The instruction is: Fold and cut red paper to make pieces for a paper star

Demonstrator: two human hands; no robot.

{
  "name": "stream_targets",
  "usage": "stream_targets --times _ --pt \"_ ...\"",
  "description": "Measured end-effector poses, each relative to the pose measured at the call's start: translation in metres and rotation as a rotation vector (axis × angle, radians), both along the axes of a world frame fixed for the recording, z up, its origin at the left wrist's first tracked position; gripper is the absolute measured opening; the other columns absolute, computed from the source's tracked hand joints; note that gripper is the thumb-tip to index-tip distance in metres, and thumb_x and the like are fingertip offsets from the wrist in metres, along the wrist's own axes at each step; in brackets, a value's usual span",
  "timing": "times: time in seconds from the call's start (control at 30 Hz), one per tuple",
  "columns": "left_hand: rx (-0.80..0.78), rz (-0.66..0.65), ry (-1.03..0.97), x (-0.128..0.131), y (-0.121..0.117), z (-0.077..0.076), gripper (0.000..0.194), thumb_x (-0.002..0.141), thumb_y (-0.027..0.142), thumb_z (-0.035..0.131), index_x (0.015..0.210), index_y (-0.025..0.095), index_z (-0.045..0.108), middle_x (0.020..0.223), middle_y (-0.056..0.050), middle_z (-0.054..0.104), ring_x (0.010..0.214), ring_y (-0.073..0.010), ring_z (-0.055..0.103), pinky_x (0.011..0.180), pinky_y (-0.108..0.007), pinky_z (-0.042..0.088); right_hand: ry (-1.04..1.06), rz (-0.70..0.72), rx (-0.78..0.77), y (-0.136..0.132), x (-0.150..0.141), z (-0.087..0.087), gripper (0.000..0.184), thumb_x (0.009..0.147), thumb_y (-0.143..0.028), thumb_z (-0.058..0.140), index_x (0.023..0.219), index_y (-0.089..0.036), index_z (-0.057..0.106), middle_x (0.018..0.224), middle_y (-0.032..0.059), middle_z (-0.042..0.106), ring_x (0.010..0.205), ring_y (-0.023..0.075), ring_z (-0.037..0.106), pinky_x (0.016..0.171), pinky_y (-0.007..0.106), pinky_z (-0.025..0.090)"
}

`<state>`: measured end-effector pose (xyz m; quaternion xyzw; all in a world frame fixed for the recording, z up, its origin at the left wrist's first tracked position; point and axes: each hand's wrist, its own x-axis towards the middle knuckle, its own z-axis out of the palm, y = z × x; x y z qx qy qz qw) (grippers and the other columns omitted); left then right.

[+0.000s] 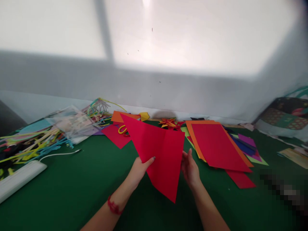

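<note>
A red sheet of paper is held up tilted above the green tabletop, with a faint crease running down it. My left hand grips its left edge, thumb on the front face and the other fingers hidden behind. A red bracelet circles my left wrist. Beside the sheet's right edge, my right hand has its fingers loosely apart. Some of its fingertips reach the edge; whether they touch the paper is hard to make out.
A stack of red and orange sheets lies on the right. Behind my paper are folded paper pieces and yellow-handled scissors. Paper strips and a white power strip occupy the left. A patterned bag stands far right.
</note>
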<state>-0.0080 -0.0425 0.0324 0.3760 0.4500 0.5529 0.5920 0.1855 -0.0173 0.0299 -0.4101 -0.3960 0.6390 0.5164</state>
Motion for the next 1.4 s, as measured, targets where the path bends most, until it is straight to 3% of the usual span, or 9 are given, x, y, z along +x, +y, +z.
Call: stream_targets --times 0.17,0.27,0.37,0.5,0.63,0.93,1.27,1.33,1.4 --pt "-0.062 -0.060 0.016 0.002 -0.002 0.006 0.039 0.063 0.028 0.068 0.098 0.011 0.060 0.104 -0.013 0.062 0.097 -0.0280 0.057 0.084 -0.037 0.044 0.003 -0.035 0.023 0.002 -0.003 -0.003 0.037 0.074 -0.048 0.052 0.097 -0.019 0.057 0.092 0.0077 0.064 0.058 0.0149 0.060 0.042 0.022 0.041" --pt "-0.064 -0.193 0.043 0.005 -0.007 0.007 0.037 0.063 0.028 0.068 0.096 0.012 0.062 0.102 -0.013 0.063 0.093 -0.0281 0.058 0.082 -0.037 0.045 0.006 -0.011 0.008 0.001 -0.006 -0.004 0.036 0.072 -0.045 0.056 0.096 -0.019 0.058 0.068 0.0028 0.063 0.045 0.0109 0.054 0.035 0.019 0.035" --pt "-0.050 -0.310 0.060 0.008 -0.011 0.006 0.035 0.062 0.028 0.068 0.093 0.012 0.063 0.097 -0.012 0.065 0.087 -0.0279 0.061 0.078 -0.037 0.047 -0.012 -0.007 0.009 -0.001 -0.008 -0.004 0.035 0.069 -0.047 0.058 0.088 -0.017 0.059 0.042 -0.0047 0.049 0.030 0.0073 0.041 0.030 0.018 0.026" --pt "-0.094 -0.428 0.029 0.009 -0.014 0.009 0.034 0.066 0.031 0.064 0.093 0.012 0.062 0.088 -0.013 0.067 0.074 -0.0264 0.064 0.067 -0.037 0.050 -0.009 0.051 0.039 -0.004 -0.008 0.001 0.030 0.071 -0.047 0.057 0.080 -0.018 0.056 0.036 -0.0075 0.043 0.026 0.0061 0.035 0.028 0.017 0.018" --pt "-0.135 -0.431 0.051 0.011 -0.013 0.012 0.035 0.064 0.033 0.064 0.092 0.011 0.062 0.084 -0.014 0.067 0.065 -0.0241 0.064 0.062 -0.035 0.050 -0.014 0.009 0.080 -0.003 -0.008 0.002 0.022 0.073 -0.038 0.059 0.069 -0.018 0.052 0.037 -0.0070 0.046 0.029 0.0062 0.040 0.031 0.017 0.023" --pt "-0.326 -0.548 -0.085 0.013 -0.006 0.002 0.040 0.069 0.033 0.056 0.102 0.010 0.059 0.078 -0.013 0.068 0.058 -0.0195 0.063 0.052 -0.027 0.046 0.034 -0.135 0.070 0.001 -0.009 -0.004 0.021 0.069 -0.035 0.063 0.071 -0.019 0.051 0.045 -0.0040 0.056 0.039 0.0108 0.054 0.034 0.016 0.032" --pt "-0.286 -0.553 -0.028 0.011 -0.003 -0.005 0.035 0.067 0.031 0.056 0.092 0.008 0.062 0.071 -0.012 0.068 0.056 -0.0199 0.063 0.051 -0.027 0.046 0.057 -0.115 0.081 0.000 -0.008 -0.005 0.019 0.070 -0.033 0.063 0.072 -0.019 0.051 0.042 -0.0052 0.055 0.038 0.0107 0.054 0.034 0.015 0.032" --pt "-0.195 -0.529 0.011 0.011 -0.006 -0.005 0.038 0.068 0.033 0.057 0.098 0.010 0.060 0.076 -0.013 0.068 0.059 -0.0209 0.063 0.054 -0.029 0.046 0.059 -0.108 0.086 -0.001 -0.008 -0.002 0.019 0.070 -0.034 0.063 0.080 -0.019 0.055 0.054 -0.0017 0.062 0.044 0.0120 0.058 0.035 0.016 0.035" --pt "-0.124 -0.442 0.092 0.011 -0.007 -0.006 0.038 0.071 0.037 0.054 0.098 0.010 0.060 0.080 -0.013 0.068 0.063 -0.0219 0.063 0.058 -0.032 0.047 0.065 -0.090 0.074 -0.001 -0.008 0.002 0.031 0.074 -0.040 0.057 0.098 -0.021 0.055 0.086 0.0053 0.066 0.059 0.0159 0.063 0.040 0.020 0.042"
